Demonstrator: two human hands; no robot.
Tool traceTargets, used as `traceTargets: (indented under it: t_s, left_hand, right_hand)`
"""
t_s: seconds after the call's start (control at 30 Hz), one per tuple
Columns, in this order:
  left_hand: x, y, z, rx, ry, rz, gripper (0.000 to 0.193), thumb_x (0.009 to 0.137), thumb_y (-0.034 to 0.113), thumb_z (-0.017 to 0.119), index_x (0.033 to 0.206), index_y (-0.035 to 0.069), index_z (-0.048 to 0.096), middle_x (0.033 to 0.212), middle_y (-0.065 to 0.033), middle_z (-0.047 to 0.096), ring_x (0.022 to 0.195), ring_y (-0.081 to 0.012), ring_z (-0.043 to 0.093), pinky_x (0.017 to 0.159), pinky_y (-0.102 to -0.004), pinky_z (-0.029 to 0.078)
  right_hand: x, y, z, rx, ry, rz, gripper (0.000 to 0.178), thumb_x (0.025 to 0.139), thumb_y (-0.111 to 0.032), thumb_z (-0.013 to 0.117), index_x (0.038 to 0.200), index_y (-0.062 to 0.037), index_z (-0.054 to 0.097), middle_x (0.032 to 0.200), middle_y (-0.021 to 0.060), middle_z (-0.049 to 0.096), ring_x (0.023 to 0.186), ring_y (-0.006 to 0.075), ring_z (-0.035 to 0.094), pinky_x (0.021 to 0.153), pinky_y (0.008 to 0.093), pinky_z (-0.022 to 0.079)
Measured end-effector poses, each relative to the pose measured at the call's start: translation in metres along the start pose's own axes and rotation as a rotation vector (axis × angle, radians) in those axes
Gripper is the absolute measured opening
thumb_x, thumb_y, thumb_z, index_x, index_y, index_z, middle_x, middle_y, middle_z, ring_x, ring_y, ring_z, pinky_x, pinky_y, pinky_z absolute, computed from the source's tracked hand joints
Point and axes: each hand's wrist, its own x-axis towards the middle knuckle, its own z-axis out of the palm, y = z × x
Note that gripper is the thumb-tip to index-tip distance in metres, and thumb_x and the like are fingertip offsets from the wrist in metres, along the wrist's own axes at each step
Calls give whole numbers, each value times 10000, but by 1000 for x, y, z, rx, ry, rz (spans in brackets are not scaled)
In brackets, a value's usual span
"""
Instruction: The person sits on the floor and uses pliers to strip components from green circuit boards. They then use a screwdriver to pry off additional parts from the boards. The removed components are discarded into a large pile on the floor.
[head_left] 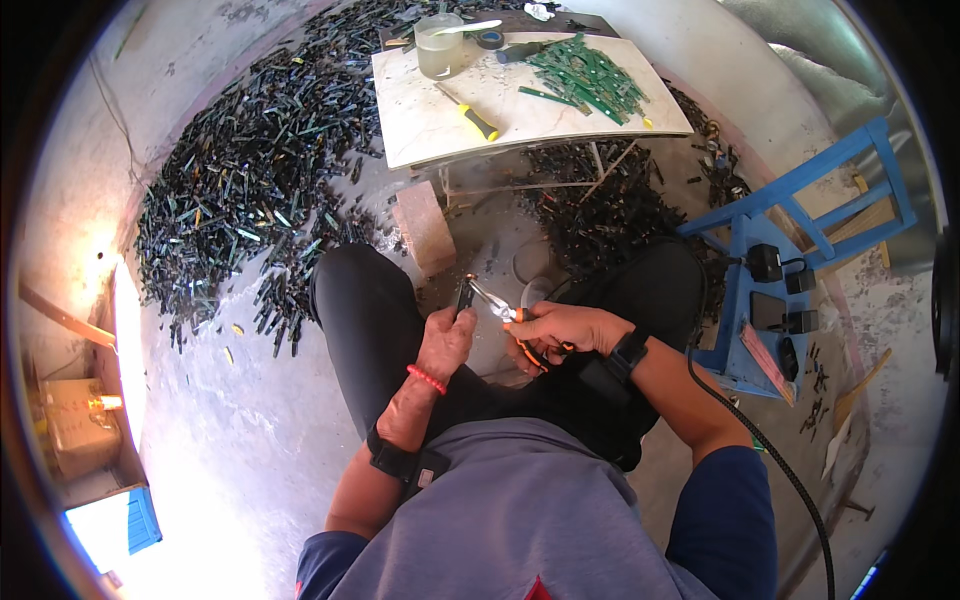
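Between my knees, my left hand [445, 342] is closed on a small dark strip [465, 295], pinched near its lower end and standing roughly upright. My right hand [565, 330] grips a pair of pliers [497, 302] by orange and black handles. The pliers' metal jaws reach left to the top of the strip and appear to meet it; whether they bite on it is too small to tell. Just beyond my hands, a reddish brick [425, 228] rests on the floor.
Ahead stands a low white-topped table [420, 135] with green strips [590, 80], a yellow-handled screwdriver [468, 112] and a cloudy container [438, 50]. Dark strips [255, 190] heap at the left. A blue chair [735, 300] holding black devices stands right; a black cable [760, 440] runs past my right arm.
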Motion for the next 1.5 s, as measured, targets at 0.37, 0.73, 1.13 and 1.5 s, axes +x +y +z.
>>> traceTargets:
  t_s: [0.37, 0.73, 1.13, 1.5]
  left_hand:
    - [3, -8, -2, 97, -18, 100, 259, 890, 262, 501, 688, 112, 440, 538, 73, 366, 409, -30, 322, 360, -212, 242]
    - [3, -7, -2, 104, -44, 63, 301, 873, 267, 496, 655, 63, 460, 522, 36, 395, 431, -60, 366, 389, -251, 276]
    - [2, -5, 0, 123, -49, 44, 253, 900, 257, 500, 696, 121, 440, 542, 82, 357, 409, -24, 312, 360, -209, 238]
    - [-2, 2, -1, 53, -95, -21, 229, 879, 257, 499, 697, 134, 433, 560, 92, 339, 426, -13, 295, 373, -198, 219]
  right_hand:
    - [-1, -1, 0, 53, -43, -25, 405, 918, -405, 461, 856, -30, 600, 723, 63, 635, 590, 139, 620, 431, 211, 374]
    - [-2, 1, -5, -92, 32, -7, 380, 901, -377, 485, 741, -45, 578, 661, 47, 590, 513, 86, 528, 402, 185, 304]
    - [-8, -7, 0, -142, 42, 0, 393, 885, -393, 481, 831, -26, 613, 733, 54, 633, 618, 107, 585, 492, 216, 403]
    - [-9, -6, -8, -25, -18, 30, 363, 902, -374, 495, 844, -29, 591, 712, 55, 618, 579, 100, 579, 450, 197, 379]
